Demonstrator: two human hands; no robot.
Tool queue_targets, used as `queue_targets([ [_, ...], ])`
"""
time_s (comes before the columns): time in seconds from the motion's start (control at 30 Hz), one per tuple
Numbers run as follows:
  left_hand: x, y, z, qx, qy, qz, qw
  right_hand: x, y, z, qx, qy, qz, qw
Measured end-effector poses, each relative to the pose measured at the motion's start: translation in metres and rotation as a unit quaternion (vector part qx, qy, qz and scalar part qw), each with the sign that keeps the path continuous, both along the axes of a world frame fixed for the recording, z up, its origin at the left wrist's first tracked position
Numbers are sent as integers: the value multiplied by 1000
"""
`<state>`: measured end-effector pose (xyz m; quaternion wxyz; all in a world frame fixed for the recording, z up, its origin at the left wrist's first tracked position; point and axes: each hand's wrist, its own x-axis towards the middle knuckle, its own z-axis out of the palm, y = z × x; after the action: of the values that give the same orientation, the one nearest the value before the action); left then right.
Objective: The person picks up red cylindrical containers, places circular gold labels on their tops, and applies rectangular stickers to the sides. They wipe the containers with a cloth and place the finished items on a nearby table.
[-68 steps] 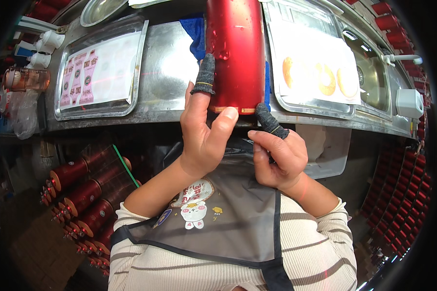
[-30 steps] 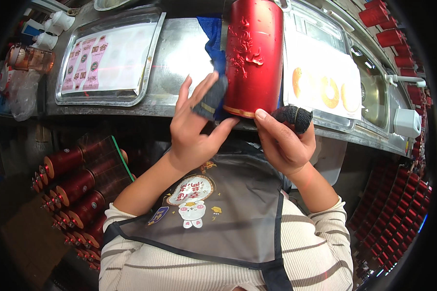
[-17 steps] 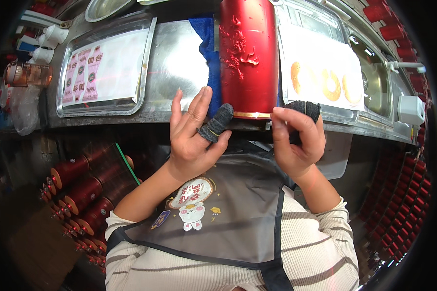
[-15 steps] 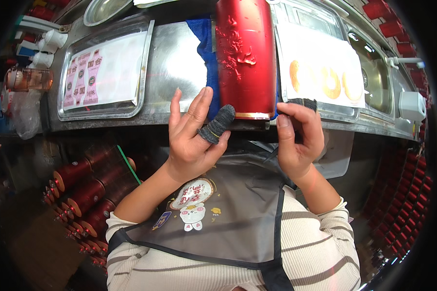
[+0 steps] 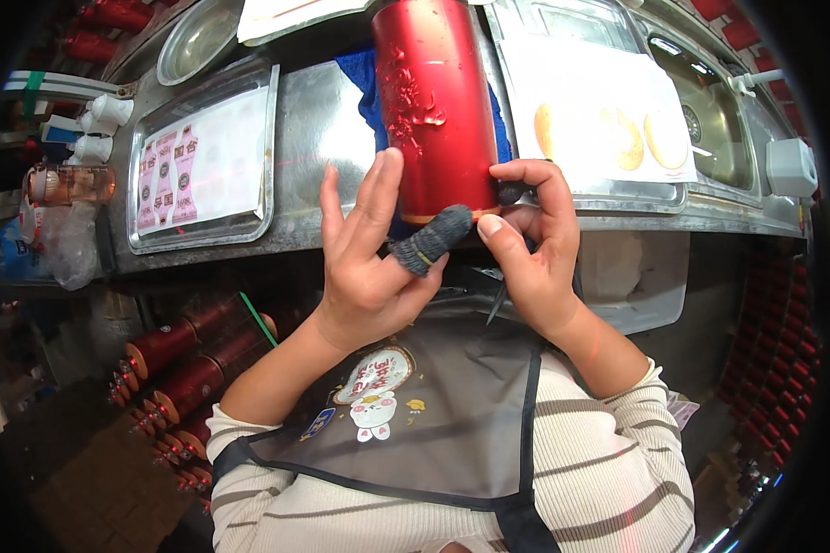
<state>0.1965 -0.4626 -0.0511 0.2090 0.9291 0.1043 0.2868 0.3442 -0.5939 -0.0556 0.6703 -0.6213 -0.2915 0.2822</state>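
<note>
A shiny red bottle [image 5: 438,111] with raised flower shapes lies on a blue cloth [image 5: 364,88], its gold-edged base toward me. Beside its left edge, my left hand [image 5: 369,249] has its fingers stretched and apart. A grey knitted finger cover [image 5: 431,241] on that hand's index finger rests against the base rim. My right hand [image 5: 535,244] bends round the right corner of the base, index finger on the side and thumb at the rim. A dark cover shows on another finger. Below this hand hangs a dark pointed thing [image 5: 497,304] of a kind I cannot make out.
On the left stands a metal tray [image 5: 269,175] with printed pink label sheets. White paper with gold ovals [image 5: 599,101] covers a tray at right, near a basin [image 5: 710,138]. A metal bowl [image 5: 189,41] is at the back. More red bottles [image 5: 161,350] are stacked below the counter.
My right hand has moved left and closed in on the bottle's base. The left index finger has come over the base rim. The whole view has shifted slightly.
</note>
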Motion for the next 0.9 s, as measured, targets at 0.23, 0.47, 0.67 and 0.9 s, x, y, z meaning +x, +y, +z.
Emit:
queue_targets([
  [0.23, -21, 0, -13, -45, 29, 35, 998, -7, 13, 16, -52, -76, -26, 995],
  [0.47, -17, 4, -7, -3, 42, 12, 999, -7, 14, 10, -69, -181, -42, 980],
  [0.67, -12, 3, 0, 25, 49, 13, 998, -5, 12, 2, -22, -172, -21, 985],
  [0.9, -13, 2, 6, 22, 63, 8, 998, -1, 9, 2, -3, -113, -10, 994],
])
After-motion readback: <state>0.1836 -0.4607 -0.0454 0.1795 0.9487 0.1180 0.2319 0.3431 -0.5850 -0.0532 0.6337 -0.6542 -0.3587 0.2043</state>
